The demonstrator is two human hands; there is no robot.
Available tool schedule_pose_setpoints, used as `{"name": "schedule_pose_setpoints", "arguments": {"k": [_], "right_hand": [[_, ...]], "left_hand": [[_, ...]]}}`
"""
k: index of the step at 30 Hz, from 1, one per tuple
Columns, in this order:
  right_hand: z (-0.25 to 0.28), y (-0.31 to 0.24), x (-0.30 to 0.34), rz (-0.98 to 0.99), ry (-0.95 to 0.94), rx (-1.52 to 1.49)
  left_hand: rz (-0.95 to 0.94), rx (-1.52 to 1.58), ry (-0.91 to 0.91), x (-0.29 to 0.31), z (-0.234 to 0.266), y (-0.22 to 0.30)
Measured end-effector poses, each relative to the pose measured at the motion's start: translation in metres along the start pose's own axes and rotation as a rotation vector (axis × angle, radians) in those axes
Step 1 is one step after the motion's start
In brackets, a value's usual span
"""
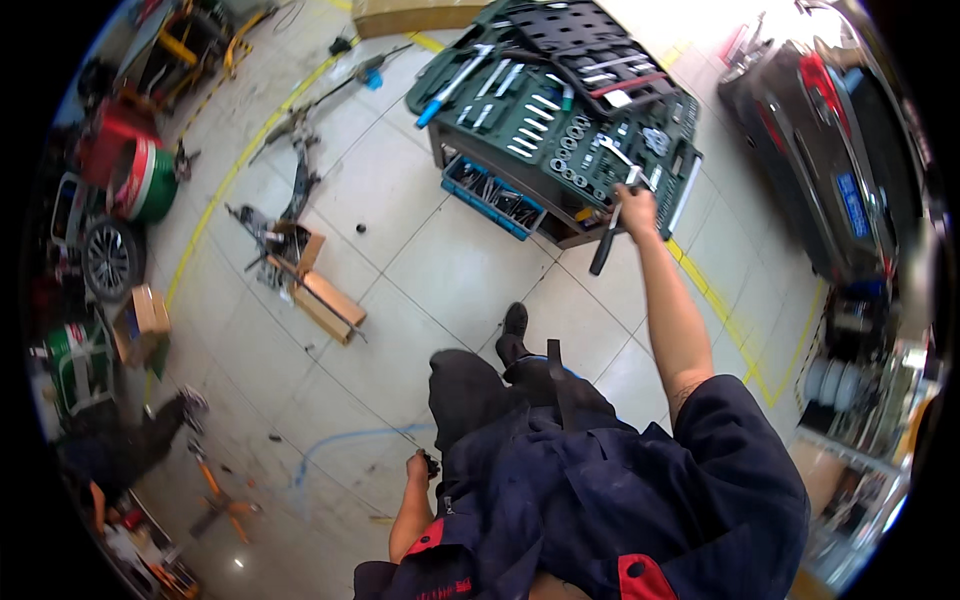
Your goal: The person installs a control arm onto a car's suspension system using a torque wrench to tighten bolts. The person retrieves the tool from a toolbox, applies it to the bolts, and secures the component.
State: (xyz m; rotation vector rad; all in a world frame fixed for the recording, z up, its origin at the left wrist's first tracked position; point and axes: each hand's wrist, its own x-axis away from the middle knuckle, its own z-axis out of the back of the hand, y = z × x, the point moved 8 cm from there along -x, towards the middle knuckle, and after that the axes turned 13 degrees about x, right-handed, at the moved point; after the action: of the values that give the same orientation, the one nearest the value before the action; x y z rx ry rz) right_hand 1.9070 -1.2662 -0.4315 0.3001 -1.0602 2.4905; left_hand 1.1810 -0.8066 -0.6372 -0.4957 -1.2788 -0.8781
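Note:
My right hand (638,212) reaches out over the near right edge of a tool cart, its fingers closed round a ratchet wrench with a black handle (603,252). The handle hangs down past the tray's edge. Just beyond my fingers lies a silver wrench (620,152) in the dark green tool tray (480,128), among rows of sockets (570,148). My left hand (417,466) hangs low beside my left leg, closed on a small dark thing that I cannot make out.
Under the tray sits a blue bin (490,198) of tools. A dark car (820,170) stands at the right. Cardboard boxes (325,310) and metal parts lie on the tiled floor to the left, near a wheel (112,258). Another person's leg (150,440) shows at the lower left.

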Motion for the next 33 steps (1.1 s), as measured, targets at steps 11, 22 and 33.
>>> {"name": "schedule_pose_setpoints", "arguments": {"k": [11,22,33], "right_hand": [[0.027,-0.132,-0.007,0.596,0.513,0.981],[-0.359,-0.09,-0.148,0.31,-0.023,0.375],[-0.395,-0.091,-0.38,0.245,0.479,0.908]], "left_hand": [[-0.044,0.042,-0.179,-0.039,-0.178,0.053],[-0.499,-0.321,0.245,-0.133,-0.185,0.356],[-0.644,-0.461,0.166,-0.15,-0.248,0.35]]}}
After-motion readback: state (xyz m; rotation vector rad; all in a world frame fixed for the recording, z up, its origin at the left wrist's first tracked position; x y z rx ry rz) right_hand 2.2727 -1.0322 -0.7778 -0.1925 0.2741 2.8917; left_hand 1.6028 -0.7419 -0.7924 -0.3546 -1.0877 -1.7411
